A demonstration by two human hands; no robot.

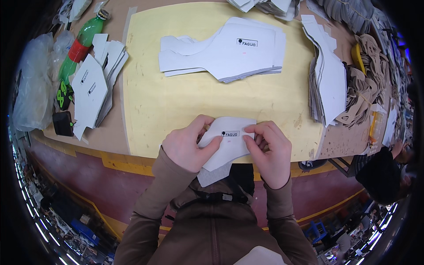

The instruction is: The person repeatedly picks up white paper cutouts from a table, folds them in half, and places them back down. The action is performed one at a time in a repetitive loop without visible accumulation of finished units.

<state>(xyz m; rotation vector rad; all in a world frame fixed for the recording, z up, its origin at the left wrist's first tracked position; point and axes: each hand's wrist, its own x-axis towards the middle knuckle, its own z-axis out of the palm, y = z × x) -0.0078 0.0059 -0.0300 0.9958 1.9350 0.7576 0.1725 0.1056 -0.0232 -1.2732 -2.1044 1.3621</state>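
Between my two hands is a white cut piece [226,152] with a small printed black label, held over the near edge of the table. A grey layer [216,176] shows beneath its lower end. My left hand [190,143] grips the piece's left side, thumb on top and fingers mostly hidden below. My right hand [270,150] pinches its right edge between thumb and forefinger. Beyond them lies a loose stack of similar white pieces [212,51] on the yellow sheet [176,101] covering the table.
At left, more white pieces [90,88] lie beside a green bottle [92,32], a clear plastic bag [33,84] and a black box [63,123]. Rightward stand a tall white stack [329,84] and bundled brown pieces [360,90]. Another person [382,172] is at the far right.
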